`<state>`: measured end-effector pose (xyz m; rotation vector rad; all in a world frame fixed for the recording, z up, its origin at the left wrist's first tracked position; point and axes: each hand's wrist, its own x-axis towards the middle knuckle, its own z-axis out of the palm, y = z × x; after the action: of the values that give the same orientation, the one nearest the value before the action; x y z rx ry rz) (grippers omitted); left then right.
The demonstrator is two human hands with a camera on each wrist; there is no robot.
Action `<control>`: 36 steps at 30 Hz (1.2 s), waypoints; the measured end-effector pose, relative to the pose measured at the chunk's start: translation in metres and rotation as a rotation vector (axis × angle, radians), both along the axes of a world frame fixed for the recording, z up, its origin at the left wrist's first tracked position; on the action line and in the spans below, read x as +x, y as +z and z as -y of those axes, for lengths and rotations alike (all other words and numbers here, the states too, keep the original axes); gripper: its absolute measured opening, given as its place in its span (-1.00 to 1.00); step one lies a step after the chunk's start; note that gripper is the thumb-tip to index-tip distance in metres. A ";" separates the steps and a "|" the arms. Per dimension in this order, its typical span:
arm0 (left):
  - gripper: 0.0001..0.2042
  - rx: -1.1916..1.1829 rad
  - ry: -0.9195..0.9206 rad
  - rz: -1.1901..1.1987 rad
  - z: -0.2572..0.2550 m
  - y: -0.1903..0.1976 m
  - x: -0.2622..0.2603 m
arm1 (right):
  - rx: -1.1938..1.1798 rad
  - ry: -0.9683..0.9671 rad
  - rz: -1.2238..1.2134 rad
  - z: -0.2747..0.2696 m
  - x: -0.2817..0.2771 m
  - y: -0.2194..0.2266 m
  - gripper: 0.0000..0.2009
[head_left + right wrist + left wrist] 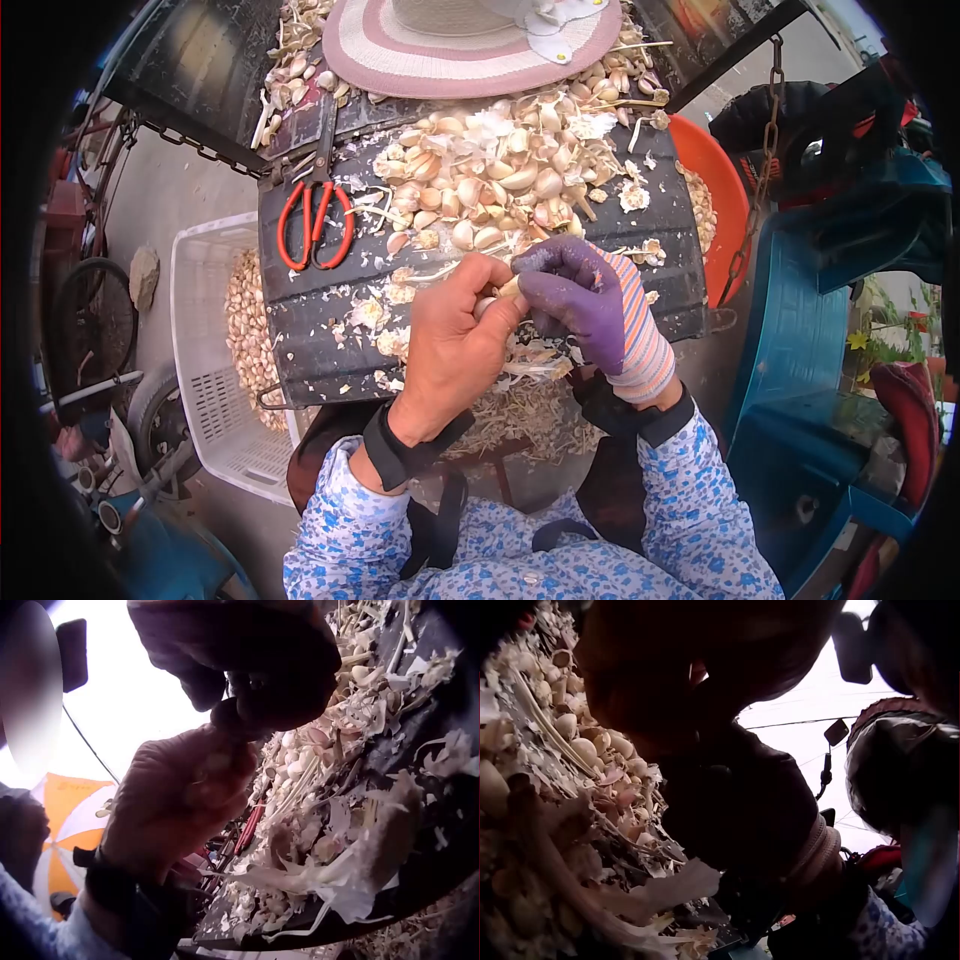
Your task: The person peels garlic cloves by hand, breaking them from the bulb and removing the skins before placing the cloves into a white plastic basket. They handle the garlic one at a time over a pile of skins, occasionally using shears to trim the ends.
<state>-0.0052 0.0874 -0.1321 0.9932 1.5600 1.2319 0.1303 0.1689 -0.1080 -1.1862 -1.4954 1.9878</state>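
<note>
Over the front of the dark ridged board [300, 330], both hands meet fingertip to fingertip. My bare left hand [450, 335] pinches a pale garlic clove [511, 288] between thumb and curled fingers. My right hand [585, 305], in a purple-coated glove with a striped cuff, pinches at the same clove from the other side; its fingers partly hide it. In the right wrist view the bare left hand [180, 799] touches the dark gloved fingertips. Just beyond them lies a heap of garlic cloves [520, 170] with papery skins and dry stalks.
Red-handled scissors [318, 225] lie left on the board. A striped sun hat [470, 50] covers the far cloves. A white crate [215, 350] of cloves stands left, an orange basin [725, 200] right. A rusty chain [765, 170] hangs by a teal plastic chair [780, 330].
</note>
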 end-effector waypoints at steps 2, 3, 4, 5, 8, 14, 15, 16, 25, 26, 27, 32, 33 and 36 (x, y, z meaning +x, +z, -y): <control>-0.91 0.043 -0.057 -0.059 -0.001 0.003 0.001 | 0.079 -0.029 -0.036 0.004 0.000 -0.012 -0.86; -0.92 0.064 -0.085 -0.087 -0.001 0.004 0.001 | 0.118 -0.044 -0.053 0.005 0.000 -0.015 -0.86; -0.92 -0.004 -0.059 0.089 -0.002 0.006 0.002 | 0.082 -0.054 -0.023 0.004 0.001 -0.013 -0.86; -0.91 -0.072 -0.033 0.264 -0.003 0.008 0.002 | 0.046 -0.065 0.006 0.002 0.002 -0.008 -0.87; -0.87 -0.186 -0.029 0.523 -0.004 0.009 -0.003 | 0.202 -0.024 0.104 -0.001 0.008 -0.003 -0.88; -0.86 -0.331 -0.092 0.651 -0.008 0.007 -0.007 | 0.779 0.105 0.078 -0.003 0.016 -0.018 -0.85; -0.87 -0.351 -0.099 0.660 -0.009 0.010 -0.007 | 0.815 0.122 0.088 -0.003 0.016 -0.018 -0.85; -0.89 -0.371 -0.105 0.670 -0.009 0.012 -0.007 | 0.858 0.138 0.107 -0.002 0.016 -0.018 -0.85; -0.91 -0.350 -0.076 0.650 -0.001 0.012 0.016 | 0.202 -0.080 0.018 0.004 0.017 0.007 -0.89; -0.89 -0.290 -0.090 0.752 0.002 0.007 0.021 | 0.250 -0.127 0.011 0.001 0.020 0.009 -0.90; -0.87 -0.319 -0.053 0.745 0.002 0.005 0.019 | 0.058 -0.295 -0.171 -0.007 0.023 0.007 -0.89; -0.69 -0.288 0.108 0.795 -0.003 0.005 -0.005 | 0.113 -0.416 -0.046 -0.040 0.040 -0.008 -0.84; -0.67 -0.264 0.172 0.843 -0.004 0.007 -0.006 | 0.209 -0.399 0.070 -0.040 0.033 -0.015 -0.87; -0.65 -0.227 0.114 0.890 -0.004 0.004 -0.006 | 0.819 -0.070 0.610 -0.048 0.018 -0.046 -0.78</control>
<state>-0.0116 0.0917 -0.1283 0.1387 1.0061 1.2825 0.1487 0.2164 -0.1541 -1.4464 -2.1892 0.7787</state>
